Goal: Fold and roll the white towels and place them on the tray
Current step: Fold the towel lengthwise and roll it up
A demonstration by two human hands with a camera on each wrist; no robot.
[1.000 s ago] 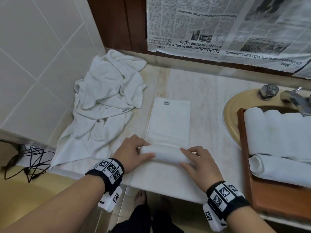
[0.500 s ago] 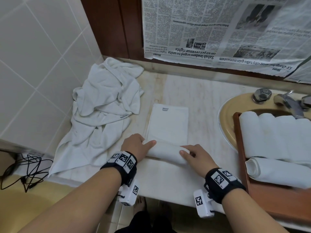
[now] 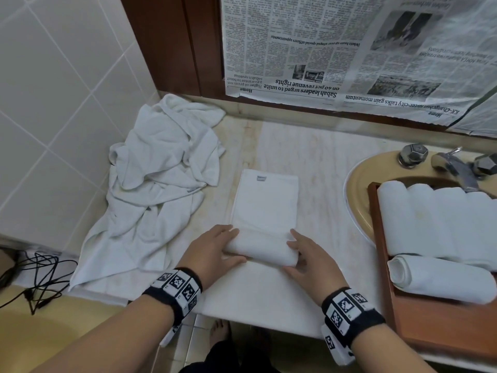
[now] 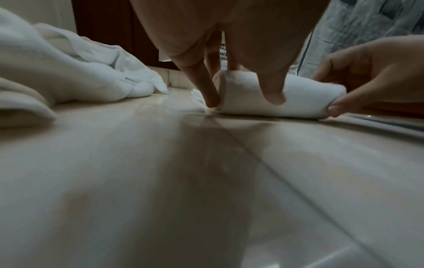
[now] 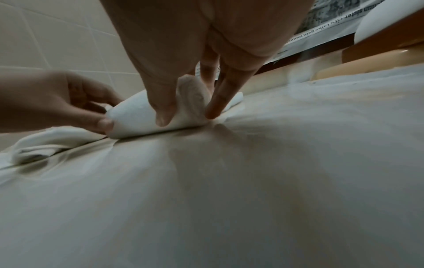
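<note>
White terry cloth, half rolled: a folded towel [image 3: 265,211] lies on the marble counter [image 3: 320,168] in front of the person, its near end wound into a roll [image 3: 262,250] and its far end flat, label uppermost. The left hand [image 3: 212,250] cups the roll's left end, thumb on the near side and fingers curled over the top; the right hand [image 3: 309,258] grips the right end in the same manner, thumb pressed low against the cloth in the right wrist view.

The towel looks soft, light and limp, likely to slacken or slide out sideways unless both ends are held evenly. The ends of the roll, where the hands sit now, appear the best place to hold it, with light downward pressure to keep the layers tight.

To the right, a wooden tray [image 3: 435,327] rests over the beige sink [image 3: 357,189], carrying a row of rolled towels [image 3: 441,224] and one more roll [image 3: 441,279] lying across in front of them. The bare wood at its near end looks like the free spot. A heap of unfolded towels [image 3: 153,189] sits at the left against the tiled wall. The tap [image 3: 454,164] stands behind the tray, newspaper [image 3: 349,49] hangs above the counter, and black cables [image 3: 35,275] trail at far left. Nothing lies between roll and tray.
</note>
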